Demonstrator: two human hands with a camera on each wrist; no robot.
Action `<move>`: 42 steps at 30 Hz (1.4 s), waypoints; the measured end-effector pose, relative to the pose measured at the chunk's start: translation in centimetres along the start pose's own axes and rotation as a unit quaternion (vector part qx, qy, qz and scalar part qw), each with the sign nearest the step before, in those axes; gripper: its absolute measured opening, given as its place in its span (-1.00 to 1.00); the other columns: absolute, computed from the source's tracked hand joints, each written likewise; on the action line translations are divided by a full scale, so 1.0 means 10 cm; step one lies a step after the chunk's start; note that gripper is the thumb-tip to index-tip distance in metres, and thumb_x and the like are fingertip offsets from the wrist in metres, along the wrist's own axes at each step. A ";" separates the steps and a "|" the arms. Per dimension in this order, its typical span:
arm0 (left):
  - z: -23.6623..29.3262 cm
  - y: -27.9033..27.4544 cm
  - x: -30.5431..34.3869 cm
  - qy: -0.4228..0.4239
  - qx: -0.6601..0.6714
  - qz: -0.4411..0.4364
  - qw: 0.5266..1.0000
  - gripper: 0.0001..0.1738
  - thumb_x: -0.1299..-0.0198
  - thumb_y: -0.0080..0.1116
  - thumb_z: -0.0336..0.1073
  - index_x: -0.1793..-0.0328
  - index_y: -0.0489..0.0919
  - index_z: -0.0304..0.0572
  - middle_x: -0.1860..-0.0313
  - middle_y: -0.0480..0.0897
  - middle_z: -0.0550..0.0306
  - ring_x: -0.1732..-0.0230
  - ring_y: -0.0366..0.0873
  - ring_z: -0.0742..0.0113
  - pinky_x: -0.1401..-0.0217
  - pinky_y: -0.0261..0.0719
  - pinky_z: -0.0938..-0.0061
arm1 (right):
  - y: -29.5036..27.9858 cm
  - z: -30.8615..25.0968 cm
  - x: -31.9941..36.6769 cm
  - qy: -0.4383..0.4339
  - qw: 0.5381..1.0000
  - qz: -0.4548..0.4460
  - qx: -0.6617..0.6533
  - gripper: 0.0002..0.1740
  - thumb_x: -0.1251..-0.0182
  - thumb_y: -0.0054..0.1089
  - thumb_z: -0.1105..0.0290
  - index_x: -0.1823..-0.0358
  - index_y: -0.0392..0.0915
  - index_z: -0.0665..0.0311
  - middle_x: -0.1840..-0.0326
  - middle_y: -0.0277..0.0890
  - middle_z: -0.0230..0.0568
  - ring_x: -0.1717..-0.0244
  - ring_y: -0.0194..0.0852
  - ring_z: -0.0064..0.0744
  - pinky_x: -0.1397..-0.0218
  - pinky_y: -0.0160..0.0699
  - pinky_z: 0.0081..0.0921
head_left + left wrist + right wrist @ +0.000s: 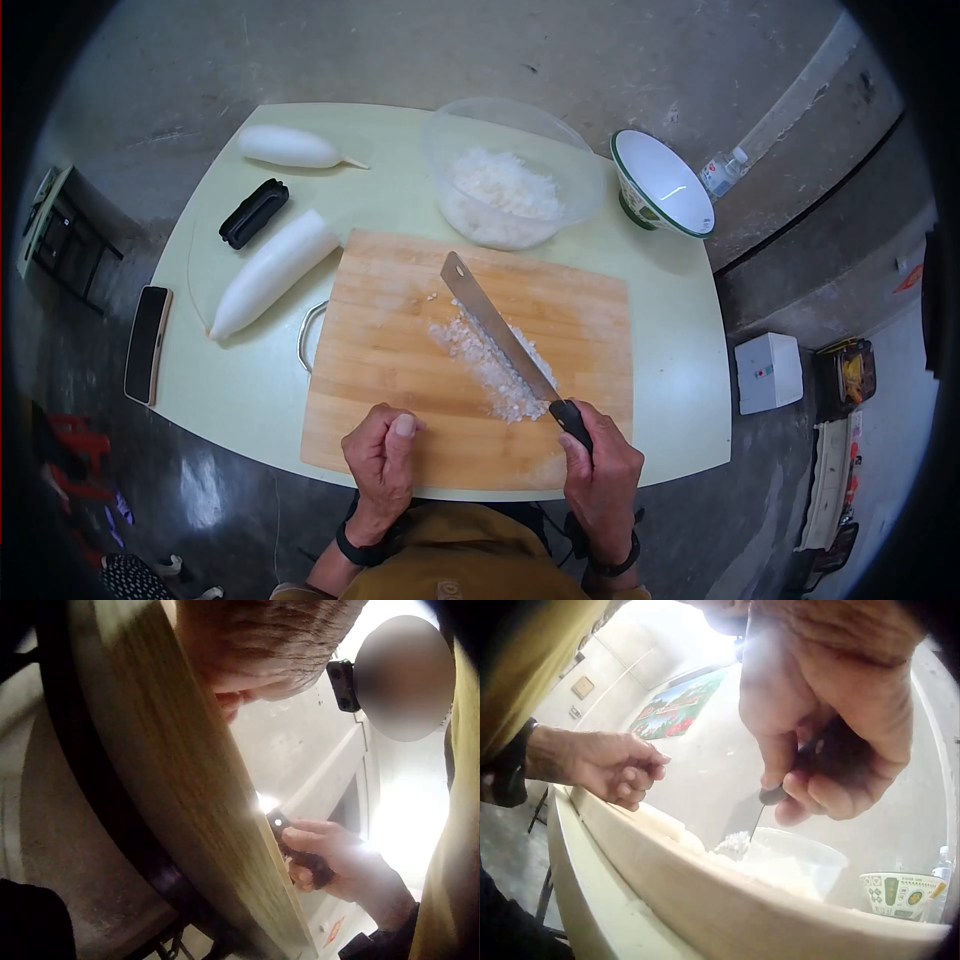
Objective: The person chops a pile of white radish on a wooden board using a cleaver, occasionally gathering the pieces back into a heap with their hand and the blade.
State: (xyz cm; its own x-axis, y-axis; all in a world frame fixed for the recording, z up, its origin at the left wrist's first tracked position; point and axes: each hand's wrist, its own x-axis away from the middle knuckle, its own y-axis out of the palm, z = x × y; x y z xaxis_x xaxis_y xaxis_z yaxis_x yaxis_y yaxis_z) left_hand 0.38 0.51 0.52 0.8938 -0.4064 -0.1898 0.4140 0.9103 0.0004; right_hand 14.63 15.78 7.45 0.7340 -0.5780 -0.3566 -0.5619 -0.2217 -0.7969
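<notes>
My right hand grips the black handle of a cleaver, also visible in the right wrist view, where the right hand curls round the handle. The blade lies diagonally across finely chopped white pieces on the wooden cutting board. My left hand is at the board's front edge, left of the chopped pieces, with its fingers curled in and nothing visible in them. In the right wrist view the left hand shows the same curled fingers.
Behind the board stands a clear bowl of white shreds, with a green-rimmed bowl and a bottle to its right. Two white radishes, a black case and a phone are at the left.
</notes>
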 end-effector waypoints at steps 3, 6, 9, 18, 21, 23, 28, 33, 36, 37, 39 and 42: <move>0.03 0.00 0.00 -0.006 -0.003 -0.006 1.000 -0.62 -0.43 0.04 -0.19 0.38 0.57 -0.33 0.55 0.51 0.19 0.53 0.34 0.49 0.45 0.27 0.55 | 0.02 0.03 0.00 0.001 1.000 0.000 -0.015 -0.60 -0.16 0.29 0.57 -0.07 0.53 0.35 0.26 0.60 -0.07 0.32 0.63 -0.09 0.27 0.59 -0.35; 0.02 0.00 0.00 -0.005 0.006 -0.003 1.000 -0.63 -0.43 0.04 -0.20 0.38 0.57 -0.33 0.54 0.51 0.18 0.53 0.34 0.49 0.45 0.28 0.55 | 0.03 0.03 0.01 -0.003 1.000 0.002 -0.019 -0.59 -0.15 0.30 0.57 -0.07 0.53 0.35 0.26 0.61 -0.06 0.32 0.63 -0.10 0.27 0.60 -0.34; 0.03 0.01 0.00 -0.002 0.002 -0.002 1.000 -0.63 -0.43 0.04 -0.20 0.37 0.57 -0.33 0.54 0.51 0.18 0.53 0.34 0.49 0.45 0.28 0.56 | 0.05 0.06 0.01 -0.001 1.000 0.003 -0.014 -0.59 -0.15 0.31 0.56 -0.07 0.53 0.35 0.25 0.61 -0.06 0.31 0.63 -0.10 0.27 0.59 -0.33; 0.03 0.00 0.00 -0.002 -0.004 -0.004 1.000 -0.64 -0.42 0.05 -0.20 0.37 0.57 -0.32 0.55 0.50 0.17 0.53 0.34 0.49 0.45 0.27 0.55 | 0.02 0.05 0.03 0.003 1.000 0.004 -0.012 -0.59 -0.15 0.29 0.57 -0.08 0.53 0.33 0.26 0.61 -0.07 0.32 0.63 -0.11 0.28 0.58 -0.33; 0.00 -0.01 0.01 0.002 0.002 -0.002 1.000 -0.64 -0.42 0.05 -0.19 0.37 0.56 -0.32 0.54 0.51 0.17 0.53 0.35 0.49 0.44 0.28 0.56 | 0.02 0.05 0.04 0.004 1.000 0.007 -0.019 -0.60 -0.15 0.29 0.57 -0.07 0.53 0.33 0.26 0.60 -0.08 0.33 0.63 -0.10 0.28 0.58 -0.33; 0.01 -0.01 0.00 -0.003 0.001 -0.003 1.000 -0.64 -0.42 0.05 -0.19 0.37 0.56 -0.32 0.54 0.52 0.17 0.53 0.35 0.49 0.44 0.28 0.56 | 0.03 0.04 0.05 0.007 0.999 0.022 -0.022 -0.60 -0.15 0.29 0.57 -0.07 0.54 0.33 0.27 0.60 -0.08 0.33 0.63 -0.10 0.29 0.58 -0.33; 0.01 0.01 0.01 0.001 0.002 0.002 1.000 -0.64 -0.42 0.05 -0.19 0.37 0.56 -0.33 0.54 0.52 0.18 0.52 0.35 0.50 0.44 0.28 0.56 | -0.01 0.05 0.06 0.006 1.000 -0.008 -0.002 -0.63 -0.17 0.27 0.56 -0.05 0.55 0.35 0.27 0.59 -0.03 0.33 0.62 -0.05 0.28 0.58 -0.32; 0.02 0.01 0.01 -0.002 0.001 0.002 1.000 -0.64 -0.42 0.05 -0.20 0.37 0.56 -0.34 0.54 0.51 0.19 0.52 0.34 0.51 0.44 0.28 0.56 | -0.10 0.22 -0.03 0.017 0.998 0.054 0.010 -0.66 -0.24 0.17 0.56 -0.08 0.53 0.40 0.24 0.59 0.04 0.30 0.62 0.03 0.25 0.59 -0.28; 0.02 0.00 0.01 0.000 -0.008 0.000 1.000 -0.65 -0.42 0.05 -0.21 0.37 0.56 -0.33 0.55 0.50 0.20 0.52 0.34 0.51 0.44 0.27 0.56 | -0.09 0.34 -0.08 0.021 0.996 0.076 0.031 -0.65 -0.26 0.16 0.56 -0.09 0.51 0.41 0.22 0.58 0.06 0.30 0.62 0.03 0.25 0.59 -0.28; 0.02 0.01 0.01 0.000 -0.007 -0.001 1.000 -0.65 -0.42 0.05 -0.21 0.37 0.56 -0.33 0.55 0.50 0.20 0.52 0.34 0.51 0.44 0.27 0.56 | -0.08 0.37 -0.08 0.021 0.996 0.077 0.032 -0.65 -0.26 0.16 0.56 -0.09 0.51 0.41 0.22 0.58 0.06 0.30 0.62 0.03 0.25 0.59 -0.28; 0.01 0.01 0.01 0.005 -0.008 0.004 1.000 -0.65 -0.42 0.05 -0.21 0.37 0.56 -0.33 0.55 0.50 0.20 0.53 0.33 0.51 0.44 0.27 0.56 | -0.04 0.42 -0.08 0.022 0.995 0.081 0.054 -0.64 -0.25 0.16 0.57 -0.09 0.51 0.39 0.22 0.57 0.03 0.29 0.61 0.02 0.26 0.59 -0.29; 0.00 -0.01 0.01 0.002 -0.020 -0.005 1.000 -0.65 -0.42 0.05 -0.21 0.36 0.56 -0.33 0.55 0.51 0.19 0.53 0.34 0.50 0.44 0.28 0.56 | -0.05 0.38 -0.07 0.034 0.995 0.065 0.069 -0.62 -0.22 0.19 0.56 -0.11 0.51 0.35 0.25 0.56 -0.01 0.30 0.61 0.01 0.27 0.58 -0.27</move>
State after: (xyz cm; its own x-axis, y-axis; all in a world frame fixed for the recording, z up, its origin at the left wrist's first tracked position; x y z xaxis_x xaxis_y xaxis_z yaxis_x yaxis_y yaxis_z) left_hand 0.40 0.45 0.50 0.8886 -0.4161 -0.1929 0.4165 0.9082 -0.0403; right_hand 15.81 19.30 6.20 0.6288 -0.6475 -0.4306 -0.5892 -0.0354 -0.8072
